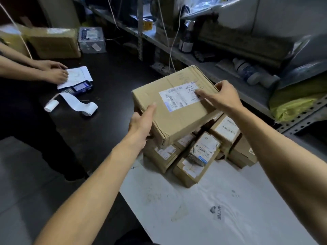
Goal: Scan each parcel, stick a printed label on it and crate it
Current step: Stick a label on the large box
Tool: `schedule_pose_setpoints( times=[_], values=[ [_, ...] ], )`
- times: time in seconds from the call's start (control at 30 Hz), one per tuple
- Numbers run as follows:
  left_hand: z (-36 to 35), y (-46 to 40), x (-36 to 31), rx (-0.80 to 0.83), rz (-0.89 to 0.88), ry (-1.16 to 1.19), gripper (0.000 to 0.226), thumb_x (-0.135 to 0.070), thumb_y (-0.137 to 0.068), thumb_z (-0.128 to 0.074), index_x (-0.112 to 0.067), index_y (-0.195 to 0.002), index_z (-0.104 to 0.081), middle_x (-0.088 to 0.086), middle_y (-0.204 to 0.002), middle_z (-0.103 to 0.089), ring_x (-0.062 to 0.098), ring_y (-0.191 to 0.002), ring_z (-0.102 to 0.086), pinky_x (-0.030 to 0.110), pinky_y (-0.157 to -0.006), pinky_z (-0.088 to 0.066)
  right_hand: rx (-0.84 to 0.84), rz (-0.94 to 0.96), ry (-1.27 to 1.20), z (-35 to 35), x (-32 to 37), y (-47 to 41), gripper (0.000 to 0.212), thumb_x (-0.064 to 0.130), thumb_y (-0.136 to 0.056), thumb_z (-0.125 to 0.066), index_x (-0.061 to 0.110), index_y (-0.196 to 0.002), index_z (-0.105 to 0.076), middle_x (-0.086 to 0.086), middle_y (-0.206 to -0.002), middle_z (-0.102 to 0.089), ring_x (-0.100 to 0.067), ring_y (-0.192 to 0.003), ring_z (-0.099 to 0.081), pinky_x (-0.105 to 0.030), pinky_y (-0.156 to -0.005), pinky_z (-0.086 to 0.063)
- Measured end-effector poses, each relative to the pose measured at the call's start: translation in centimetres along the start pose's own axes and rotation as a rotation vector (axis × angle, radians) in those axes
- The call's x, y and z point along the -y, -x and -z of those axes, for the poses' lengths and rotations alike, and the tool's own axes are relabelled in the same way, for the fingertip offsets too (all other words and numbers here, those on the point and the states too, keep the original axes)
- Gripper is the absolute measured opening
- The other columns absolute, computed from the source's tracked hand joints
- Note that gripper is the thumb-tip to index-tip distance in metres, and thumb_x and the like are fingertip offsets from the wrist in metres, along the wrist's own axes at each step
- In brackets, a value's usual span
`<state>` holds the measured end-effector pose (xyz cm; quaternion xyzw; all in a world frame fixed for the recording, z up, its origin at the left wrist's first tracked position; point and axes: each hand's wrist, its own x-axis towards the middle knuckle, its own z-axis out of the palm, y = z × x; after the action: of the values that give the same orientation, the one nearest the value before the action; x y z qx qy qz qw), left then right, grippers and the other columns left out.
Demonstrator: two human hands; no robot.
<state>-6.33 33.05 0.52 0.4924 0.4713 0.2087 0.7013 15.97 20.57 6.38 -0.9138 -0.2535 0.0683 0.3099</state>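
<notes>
Head camera view, looking down over two bare forearms. At the centre, a large brown cardboard parcel [175, 105] is held tilted above a heap of smaller brown cardboard boxes [196, 154] that lie on a white plastic sheet [221, 209] at about five o'clock. The left hand [141, 124], at the parcel's eight o'clock corner, grips its near edge, thumb on top and fingers curled underneath. The right hand [223, 98], at the parcel's three o'clock side, is partly spread: its forefinger presses on the white printed label [178, 99] on the parcel's top face, while the other fingers wrap the far edge. The label carries barcodes and some handwriting (too blurred to read).

At nine o'clock a black table [106, 82] carries a dark handheld scanner with a lit screen [80, 87], curling white paper label rolls [83, 105] and a sheet of white paper under a second person's hands [54, 71]. Metal shelving [194, 57] with clutter runs from twelve to three o'clock.

The step in hand appears to be labelling: the forefinger seems to be smoothing the label down. No crate can be made out here. The next move likely calls for keeping both grips firm and setting the parcel squarely among the others, without toppling the heap.
</notes>
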Motion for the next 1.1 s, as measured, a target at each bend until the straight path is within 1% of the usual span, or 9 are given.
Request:
schedule_pose_setpoints(
  times=[0.1, 0.23, 0.33, 0.47, 0.6, 0.7, 0.77, 0.97, 1.1],
  values=[
    [0.2, 1.2, -3.1, 0.056, -0.18, -0.064, 0.044, -0.05, -0.084, -0.074, -0.023, -0.118, -0.065, 0.001, -0.107, -0.075, 0.02, -0.093, -0.073, 0.03, -0.065, -0.057, -0.05, -0.03, 0.008, 3.7, -1.0, 3.8, 0.089, 0.087, -0.064, -0.065, 0.016, -0.118, -0.059, 0.0, -0.112, -0.062, -0.021, -0.1, -0.06, -0.045, -0.089, -0.054],
    [-2.3, 4.3, -7.0, 0.303, -0.34, -0.244, 0.029, -0.032, -0.092, -0.072, -0.019, -0.117, -0.073, -0.002, -0.101, -0.078, 0.017, -0.092, -0.075, 0.026, -0.069, -0.059, -0.021, -0.149, -0.064, 8.4, -5.0, 11.5, 0.077, 0.085, -0.075, -0.058, 0.01, -0.093, -0.062, -0.007, -0.083, -0.07, -0.027, -0.07, -0.07, -0.045, -0.062, -0.061],
    [-6.9, 6.8, -8.6, 0.524, -0.359, -0.473, 0.02, -0.029, -0.092, -0.072, -0.019, -0.109, -0.075, -0.001, -0.093, -0.079, 0.012, -0.079, -0.076, 0.026, -0.066, -0.06, 0.031, -0.322, -0.335, 10.3, -9.4, 19.0, 0.06, 0.068, -0.083, -0.066, 0.01, -0.096, -0.06, -0.015, -0.066, -0.07, -0.033, -0.052, -0.07, -0.038, -0.045, -0.057],
    [-16.0, 9.9, -6.4, 0.826, -0.389, -0.897, 0.01, -0.034, -0.09, -0.073, -0.025, -0.09, -0.076, -0.015, -0.079, -0.076, 0.003, -0.069, -0.072, 0.018, -0.057, -0.056, 0.004, -0.543, -0.673, 9.3, -15.8, 29.4, 0.043, 0.053, -0.091, -0.066, 0.01, -0.099, -0.063, -0.014, -0.055, -0.057, -0.031, -0.048, -0.064, -0.04, -0.049, -0.059],
    [-24.3, 11.8, 1.7, 1.142, -0.329, -1.197, 0.047, -0.039, -0.07, -0.079, -0.008, -0.105, -0.073, 0.007, -0.104, -0.074, 0.026, -0.1, -0.07, 0.036, -0.092, -0.055, -0.089, -0.785, -0.936, 4.2, -20.6, 38.0, 0.047, 0.05, -0.092, -0.064, 0.004, -0.102, -0.063, -0.024, -0.067, -0.066, -0.04, -0.059, -0.07, -0.04, -0.053, -0.06],
    [-28.6, 13.0, 8.6, 1.286, -0.318, -1.346, 0.018, -0.029, -0.08, -0.079, -0.014, -0.085, -0.069, -0.002, -0.083, -0.067, 0.019, -0.086, -0.059, 0.022, -0.069, -0.045, -0.068, -0.91, -1.111, 0.3, -22.3, 41.8, 0.051, 0.049, -0.097, -0.057, 0.0, -0.109, -0.063, -0.027, -0.075, -0.071, -0.042, -0.066, -0.072, -0.043, -0.058, -0.062],
    [-30.6, 14.2, 11.7, 1.341, -0.38, -1.418, 0.008, -0.03, -0.087, -0.074, -0.025, -0.092, -0.07, -0.012, -0.089, -0.066, 0.014, -0.09, -0.057, 0.021, -0.071, -0.04, -0.052, -0.97, -1.197, -1.4, -22.8, 43.0, 0.055, 0.049, -0.101, -0.052, -0.004, -0.117, -0.059, -0.026, -0.076, -0.071, -0.038, -0.065, -0.072, -0.04, -0.056, -0.062],
    [-34.8, 15.9, 15.1, 1.349, -0.564, -1.514, 0.041, -0.026, -0.099, -0.06, -0.022, -0.139, -0.056, 0.003, -0.139, -0.059, 0.021, -0.127, -0.053, 0.029, -0.108, -0.037, 0.059, -0.968, -1.143, -1.1, -24.4, 42.9, 0.059, 0.047, -0.107, -0.041, -0.008, -0.128, -0.049, -0.02, -0.076, -0.072, -0.03, -0.064, -0.073, -0.037, -0.061, -0.063],
    [-33.9, 15.1, 17.4, 1.175, -0.571, -1.363, 0.062, -0.026, -0.101, -0.056, -0.009, -0.156, -0.033, 0.014, -0.145, -0.053, 0.029, -0.129, -0.055, 0.034, -0.107, -0.042, 0.069, -0.975, -0.923, 1.0, -25.8, 42.8, 0.056, 0.048, -0.104, -0.046, -0.005, -0.101, -0.062, -0.014, -0.069, -0.072, -0.026, -0.056, -0.07, -0.034, -0.054, -0.059]
  ],
)
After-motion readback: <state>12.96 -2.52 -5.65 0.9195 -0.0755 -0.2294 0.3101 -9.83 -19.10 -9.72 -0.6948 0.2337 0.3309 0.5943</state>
